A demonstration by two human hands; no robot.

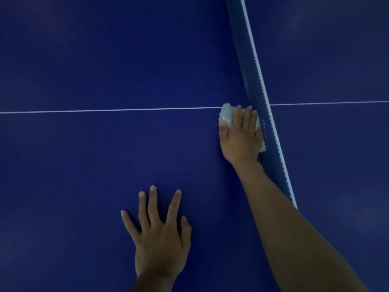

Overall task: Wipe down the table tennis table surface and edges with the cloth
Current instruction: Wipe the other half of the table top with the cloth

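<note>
**Blue table, cloth at the net foot**

Blue table tennis table (84, 60) fills the view; light is dim. Nearest: left hand (160, 234) flat on the surface, fingers spread, holding nothing. Farther: right hand (240, 138), fingers straight, presses the white cloth (227, 113) against the net (252, 66) foot at the centre line (105, 110). The net's long axis runs away; the next stroke probably follows it.

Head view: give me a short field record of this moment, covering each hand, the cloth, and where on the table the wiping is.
surface: blue table with a white centre line
right hand: flat on the cloth, pressing it down
cloth: white, bunched, on the table right beside the net, where the centre line meets it
left hand: fingers spread, resting on the table
</note>
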